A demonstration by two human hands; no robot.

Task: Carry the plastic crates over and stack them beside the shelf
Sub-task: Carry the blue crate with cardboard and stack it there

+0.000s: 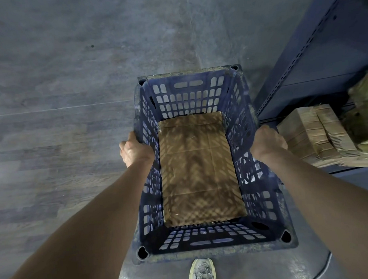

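Note:
A dark blue perforated plastic crate (pixel 188 97) hangs in front of me, seen from above, with a brown cardboard sheet (pixel 198 170) lining its bottom. My left hand (pixel 133 150) grips the crate's left rim and my right hand (pixel 268 141) grips its right rim. Both hands hold it off the grey floor. A blue metal shelf (pixel 313 57) stands just to the crate's right, close to its far right corner. No other crate is in view.
Stacks of folded cardboard (pixel 316 134) lie on the shelf's low level at right. My shoe (pixel 202 272) shows below the crate. A dark cable (pixel 323 268) runs on the floor at lower right. Grey floor (pixel 62 81) spreads left and ahead.

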